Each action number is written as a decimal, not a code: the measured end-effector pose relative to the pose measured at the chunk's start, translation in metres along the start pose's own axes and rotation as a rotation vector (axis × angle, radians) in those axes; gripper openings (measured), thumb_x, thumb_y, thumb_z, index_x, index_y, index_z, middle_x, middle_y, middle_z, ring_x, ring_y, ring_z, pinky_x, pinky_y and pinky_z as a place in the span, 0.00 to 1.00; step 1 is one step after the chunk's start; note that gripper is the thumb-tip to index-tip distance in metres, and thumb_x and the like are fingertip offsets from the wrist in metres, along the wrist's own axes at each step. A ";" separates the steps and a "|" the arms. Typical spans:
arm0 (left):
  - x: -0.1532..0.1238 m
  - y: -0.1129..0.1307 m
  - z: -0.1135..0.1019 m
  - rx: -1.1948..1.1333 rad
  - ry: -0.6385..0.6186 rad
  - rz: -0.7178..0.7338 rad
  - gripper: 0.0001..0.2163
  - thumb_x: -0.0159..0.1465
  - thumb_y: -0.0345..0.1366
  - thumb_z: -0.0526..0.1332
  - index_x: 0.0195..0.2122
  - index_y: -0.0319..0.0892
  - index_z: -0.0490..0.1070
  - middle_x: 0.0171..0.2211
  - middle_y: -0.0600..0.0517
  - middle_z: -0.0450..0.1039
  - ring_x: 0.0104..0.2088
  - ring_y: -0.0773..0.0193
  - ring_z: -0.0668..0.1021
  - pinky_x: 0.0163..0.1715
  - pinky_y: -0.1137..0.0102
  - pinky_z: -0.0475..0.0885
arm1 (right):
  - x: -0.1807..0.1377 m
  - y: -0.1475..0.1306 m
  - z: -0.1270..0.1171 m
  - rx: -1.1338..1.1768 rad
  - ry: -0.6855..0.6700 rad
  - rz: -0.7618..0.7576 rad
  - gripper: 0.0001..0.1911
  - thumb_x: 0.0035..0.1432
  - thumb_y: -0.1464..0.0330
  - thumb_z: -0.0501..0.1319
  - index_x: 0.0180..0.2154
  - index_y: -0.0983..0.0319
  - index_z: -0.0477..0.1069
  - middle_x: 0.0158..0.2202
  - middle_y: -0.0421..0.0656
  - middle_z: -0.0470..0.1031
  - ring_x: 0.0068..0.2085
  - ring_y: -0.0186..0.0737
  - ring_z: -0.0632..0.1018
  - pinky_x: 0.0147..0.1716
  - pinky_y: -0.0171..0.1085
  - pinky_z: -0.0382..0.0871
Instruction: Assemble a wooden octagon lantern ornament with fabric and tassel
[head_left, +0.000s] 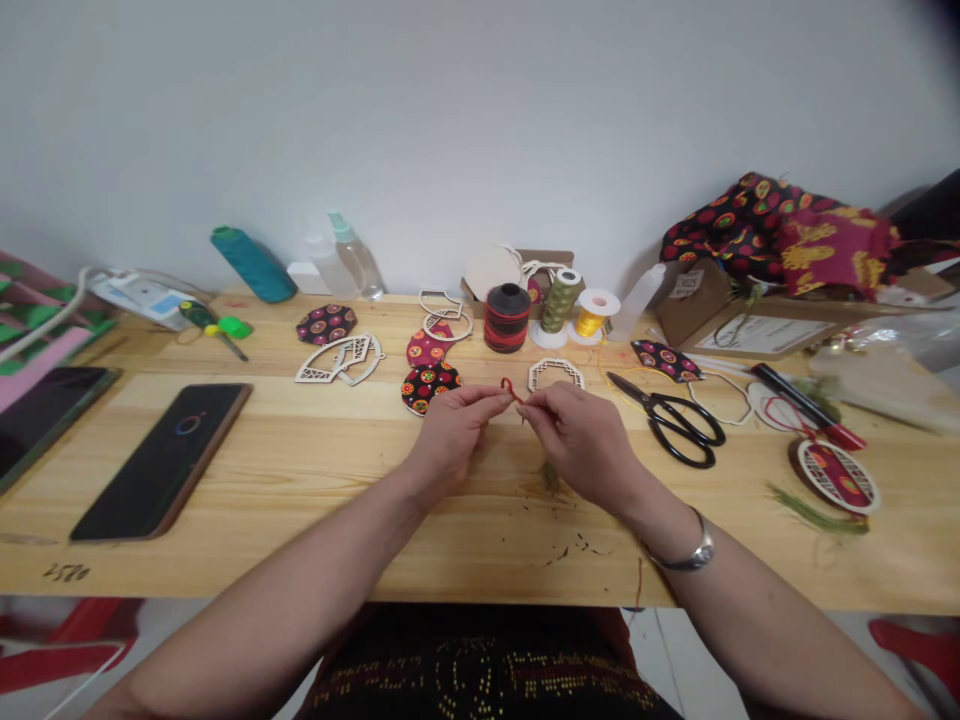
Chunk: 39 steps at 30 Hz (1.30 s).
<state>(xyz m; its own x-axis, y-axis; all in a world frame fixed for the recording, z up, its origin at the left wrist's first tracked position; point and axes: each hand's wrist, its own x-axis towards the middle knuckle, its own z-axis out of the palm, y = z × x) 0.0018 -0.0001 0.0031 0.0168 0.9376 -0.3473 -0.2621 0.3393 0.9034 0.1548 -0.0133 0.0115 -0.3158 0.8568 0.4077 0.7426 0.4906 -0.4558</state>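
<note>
A short red cord [510, 388] forms a small loop above the middle of the table, pinched between both hands. My left hand [457, 428] has thumb and forefinger closed on one part of it. My right hand [579, 440], with a silver bracelet on the wrist, pinches the cord just to the right. Left of my fingers lies a round black patterned fabric piece [427, 388]. Behind my right hand is a pale octagonal lattice frame [556, 374]. Black-handled scissors [675, 418] rest to the right. Under the right hand, a greenish tuft [551, 478] partly shows.
Thread spools, red-black [507, 320], olive [561, 302] and yellow [595, 314], stand along the wall. A phone [165, 460] lies left. A cardboard box [750, 315] with patterned cloth stands back right, and an oval tasselled ornament [836, 474] lies in front. Dark scraps [577, 545] are near the front edge.
</note>
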 end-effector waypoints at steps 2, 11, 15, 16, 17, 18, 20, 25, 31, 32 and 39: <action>0.000 0.000 0.000 -0.005 0.006 0.007 0.06 0.46 0.35 0.69 0.25 0.39 0.77 0.12 0.60 0.62 0.14 0.76 0.55 0.16 0.73 0.45 | -0.003 -0.003 0.003 -0.073 0.029 -0.069 0.11 0.63 0.67 0.54 0.32 0.63 0.72 0.29 0.44 0.75 0.30 0.36 0.73 0.29 0.35 0.60; 0.000 -0.001 0.000 -0.147 -0.025 -0.084 0.06 0.44 0.31 0.70 0.24 0.37 0.76 0.12 0.59 0.64 0.13 0.78 0.55 0.14 0.74 0.45 | -0.010 -0.006 0.013 -0.415 0.078 -0.333 0.11 0.62 0.73 0.52 0.31 0.63 0.71 0.25 0.43 0.71 0.27 0.37 0.69 0.27 0.37 0.57; 0.000 0.001 -0.001 -0.213 -0.109 -0.179 0.07 0.44 0.30 0.70 0.23 0.37 0.75 0.13 0.58 0.64 0.13 0.79 0.54 0.13 0.75 0.42 | -0.009 -0.009 0.012 -0.493 0.023 -0.422 0.12 0.61 0.77 0.51 0.30 0.65 0.71 0.26 0.45 0.72 0.28 0.38 0.69 0.26 0.38 0.58; 0.000 0.001 -0.001 -0.222 -0.137 -0.197 0.06 0.45 0.30 0.70 0.23 0.36 0.75 0.13 0.58 0.64 0.13 0.79 0.54 0.13 0.75 0.42 | -0.008 -0.010 0.011 -0.503 0.015 -0.441 0.12 0.60 0.78 0.50 0.31 0.65 0.71 0.26 0.45 0.72 0.28 0.39 0.69 0.26 0.39 0.58; 0.000 0.002 0.000 -0.229 -0.160 -0.213 0.06 0.45 0.30 0.70 0.23 0.36 0.74 0.14 0.58 0.64 0.13 0.79 0.54 0.13 0.76 0.42 | -0.008 -0.011 0.011 -0.507 0.009 -0.457 0.13 0.60 0.78 0.50 0.31 0.66 0.71 0.26 0.46 0.72 0.28 0.39 0.70 0.26 0.39 0.59; 0.000 0.003 0.000 -0.232 -0.177 -0.225 0.06 0.45 0.30 0.70 0.23 0.36 0.74 0.14 0.58 0.64 0.13 0.79 0.54 0.13 0.76 0.43 | -0.008 -0.011 0.011 -0.505 0.005 -0.466 0.13 0.60 0.79 0.49 0.31 0.66 0.71 0.26 0.46 0.72 0.28 0.40 0.70 0.27 0.39 0.60; 0.001 0.003 0.000 -0.237 -0.197 -0.237 0.05 0.46 0.30 0.69 0.23 0.36 0.73 0.14 0.57 0.64 0.13 0.79 0.56 0.13 0.76 0.44 | -0.008 -0.012 0.010 -0.479 -0.018 -0.470 0.15 0.61 0.79 0.48 0.32 0.67 0.72 0.27 0.47 0.72 0.29 0.40 0.70 0.29 0.39 0.62; 0.002 0.003 -0.001 -0.280 -0.212 -0.236 0.05 0.46 0.28 0.69 0.22 0.35 0.73 0.15 0.57 0.64 0.14 0.79 0.58 0.12 0.79 0.46 | -0.007 -0.011 0.006 -0.202 -0.007 -0.408 0.12 0.62 0.71 0.52 0.30 0.64 0.72 0.31 0.47 0.74 0.35 0.41 0.71 0.36 0.40 0.65; 0.000 0.004 0.000 -0.228 -0.169 -0.212 0.07 0.45 0.29 0.69 0.25 0.34 0.75 0.18 0.56 0.67 0.13 0.82 0.55 0.12 0.80 0.44 | 0.005 0.001 0.006 0.337 0.132 0.203 0.09 0.59 0.66 0.57 0.31 0.63 0.73 0.32 0.45 0.76 0.36 0.39 0.74 0.37 0.39 0.68; -0.001 0.004 0.000 -0.208 -0.164 -0.200 0.07 0.45 0.29 0.69 0.26 0.34 0.76 0.18 0.56 0.67 0.13 0.81 0.55 0.12 0.80 0.44 | 0.007 0.003 0.008 0.455 0.069 0.305 0.09 0.58 0.65 0.58 0.32 0.63 0.74 0.30 0.44 0.76 0.33 0.38 0.74 0.34 0.38 0.68; -0.003 0.001 0.000 -0.095 -0.188 -0.116 0.07 0.45 0.33 0.68 0.25 0.36 0.77 0.17 0.56 0.66 0.14 0.79 0.59 0.13 0.77 0.46 | 0.010 0.001 0.015 0.969 -0.048 0.582 0.15 0.44 0.59 0.67 0.30 0.64 0.73 0.24 0.40 0.74 0.24 0.32 0.73 0.27 0.35 0.71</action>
<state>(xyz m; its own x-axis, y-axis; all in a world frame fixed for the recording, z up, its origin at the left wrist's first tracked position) 0.0019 -0.0028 0.0049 0.2287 0.8935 -0.3865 -0.3377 0.4452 0.8293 0.1432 -0.0014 0.0031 -0.1098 0.9900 -0.0882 0.0203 -0.0864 -0.9961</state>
